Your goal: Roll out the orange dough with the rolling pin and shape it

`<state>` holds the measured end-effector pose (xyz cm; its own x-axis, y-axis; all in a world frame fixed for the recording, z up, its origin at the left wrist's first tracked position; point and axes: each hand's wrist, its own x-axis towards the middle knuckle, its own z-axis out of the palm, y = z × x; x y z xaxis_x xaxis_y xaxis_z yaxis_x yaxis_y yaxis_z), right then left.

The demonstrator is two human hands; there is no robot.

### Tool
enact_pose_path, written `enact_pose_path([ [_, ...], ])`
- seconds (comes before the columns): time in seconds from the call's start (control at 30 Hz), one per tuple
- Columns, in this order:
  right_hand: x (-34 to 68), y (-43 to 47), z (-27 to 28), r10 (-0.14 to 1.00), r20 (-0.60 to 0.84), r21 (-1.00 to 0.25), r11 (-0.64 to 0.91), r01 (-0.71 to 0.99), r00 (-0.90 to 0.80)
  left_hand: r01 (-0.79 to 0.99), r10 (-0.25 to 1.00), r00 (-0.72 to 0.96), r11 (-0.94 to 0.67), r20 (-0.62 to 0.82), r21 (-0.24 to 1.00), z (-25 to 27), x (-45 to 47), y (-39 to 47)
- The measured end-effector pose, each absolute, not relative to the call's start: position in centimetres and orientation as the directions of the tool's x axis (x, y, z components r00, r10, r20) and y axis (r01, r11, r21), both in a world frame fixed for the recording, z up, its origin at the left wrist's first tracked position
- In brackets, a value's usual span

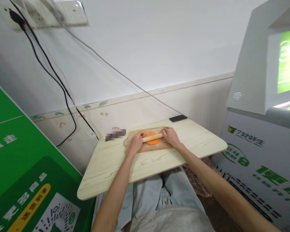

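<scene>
A pale wooden rolling pin (152,137) lies across a flat orange sheet of dough or clay (153,142). Under both is a wooden cutting board (145,149) with a metal handle at its left end. My left hand (136,141) is closed on the pin's left end. The opposite end is in my right hand (170,135), with its fingers curled over it. Small light-orange bits (148,133) lie just behind the pin, too small to make out.
The board rests on a light wooden table (106,174) against the wall. A black phone (178,118) lies at the back right, and a blurred dark object (115,134) at the back left. Cables (87,120) hang beside the table's left corner. Large machines flank both sides.
</scene>
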<state>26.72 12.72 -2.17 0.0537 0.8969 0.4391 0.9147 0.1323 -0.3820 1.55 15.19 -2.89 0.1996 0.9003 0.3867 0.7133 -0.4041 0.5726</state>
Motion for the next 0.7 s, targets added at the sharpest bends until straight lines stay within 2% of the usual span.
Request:
enact_pose_path([
  [0.23,26.8,12.4,-1.9,0.894,0.447,-0.341,0.142,0.929,0.028,0.732,0.896,0.232,-0.418,0.380,0.538,-3.0,1.5,15.0],
  [0.37,26.2,11.5,-1.5,0.875,0.483,-0.254,0.173,0.951,-0.030,0.737,0.887,0.243,-0.433,0.393,0.519,-3.2,1.5,15.1],
  [0.5,24.8,11.0,-1.1,0.861,0.482,-0.146,0.259,0.955,-0.160,0.751,0.885,0.245,-0.432,0.396,0.499,-3.4,1.5,15.6],
  [0.7,23.4,11.6,-0.3,0.885,0.438,-0.078,0.210,0.974,-0.156,0.781,0.888,0.267,-0.427,0.375,0.455,-3.3,1.2,16.4],
])
